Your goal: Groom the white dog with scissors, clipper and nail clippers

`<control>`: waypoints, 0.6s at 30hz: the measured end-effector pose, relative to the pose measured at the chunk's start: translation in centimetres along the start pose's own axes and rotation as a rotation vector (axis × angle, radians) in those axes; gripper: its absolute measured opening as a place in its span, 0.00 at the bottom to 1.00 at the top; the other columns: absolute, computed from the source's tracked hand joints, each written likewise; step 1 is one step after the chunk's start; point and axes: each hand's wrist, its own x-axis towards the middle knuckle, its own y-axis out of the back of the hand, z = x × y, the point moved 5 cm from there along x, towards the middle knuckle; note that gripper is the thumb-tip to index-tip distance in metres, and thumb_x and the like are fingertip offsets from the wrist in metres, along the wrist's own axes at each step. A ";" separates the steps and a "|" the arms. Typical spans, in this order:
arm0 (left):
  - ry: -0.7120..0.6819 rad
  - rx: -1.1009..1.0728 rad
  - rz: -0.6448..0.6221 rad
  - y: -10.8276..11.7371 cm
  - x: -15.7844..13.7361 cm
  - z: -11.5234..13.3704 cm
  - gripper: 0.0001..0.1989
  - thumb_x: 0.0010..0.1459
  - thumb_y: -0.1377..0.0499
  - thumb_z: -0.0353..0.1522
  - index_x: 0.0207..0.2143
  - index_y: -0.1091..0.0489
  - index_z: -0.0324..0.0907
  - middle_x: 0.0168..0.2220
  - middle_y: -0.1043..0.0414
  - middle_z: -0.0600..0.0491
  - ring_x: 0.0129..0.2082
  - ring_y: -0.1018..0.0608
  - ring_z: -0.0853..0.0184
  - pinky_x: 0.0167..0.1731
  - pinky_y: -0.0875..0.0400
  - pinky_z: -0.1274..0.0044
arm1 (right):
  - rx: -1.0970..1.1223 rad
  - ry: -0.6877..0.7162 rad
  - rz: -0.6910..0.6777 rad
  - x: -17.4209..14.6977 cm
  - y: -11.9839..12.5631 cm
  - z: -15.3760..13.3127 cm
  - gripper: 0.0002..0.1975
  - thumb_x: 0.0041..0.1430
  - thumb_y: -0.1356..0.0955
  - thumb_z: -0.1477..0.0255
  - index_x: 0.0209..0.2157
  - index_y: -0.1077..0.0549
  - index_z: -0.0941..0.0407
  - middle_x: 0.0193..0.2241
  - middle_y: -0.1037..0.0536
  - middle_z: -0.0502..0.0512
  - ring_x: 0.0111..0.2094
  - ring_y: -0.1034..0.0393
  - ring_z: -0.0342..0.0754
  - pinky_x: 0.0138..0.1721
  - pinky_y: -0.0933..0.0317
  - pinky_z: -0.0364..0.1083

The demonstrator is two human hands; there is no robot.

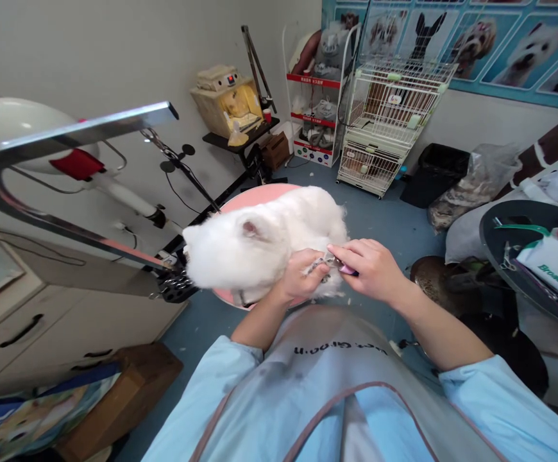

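Note:
A fluffy white dog (240, 250) is on a round pink table (240, 200), its head toward the left. Close to the dog's rear, the fingers of my left hand (302, 274) are closed round one of its paws (313, 265). My right hand (368, 266) grips a small tool with a purple handle (349, 270); its silvery end meets the paw at my left fingertips. Most of that tool is hidden by my fingers, so its exact kind is unclear. A grey apron (327, 340) covers my front, just below both hands.
A metal grooming arm (77, 135) arches over the table's left side, near the dog's head. To the right stands a dark round tray (500, 224) with scissors and a white pouch (555, 266). Wire cages (389, 115) and a black bin (435, 173) are behind.

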 end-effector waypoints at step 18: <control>-0.010 0.453 0.635 1.0 -2.0 -4.3 0.18 0.67 0.48 0.36 0.25 0.30 0.41 0.21 0.29 0.52 0.22 0.28 0.69 0.26 0.35 0.77 | 0.496 -0.512 0.383 -5.5 -4.6 4.2 0.19 0.53 0.32 0.73 0.49 0.27 0.53 0.37 0.25 0.54 0.36 0.30 0.48 0.40 0.34 0.50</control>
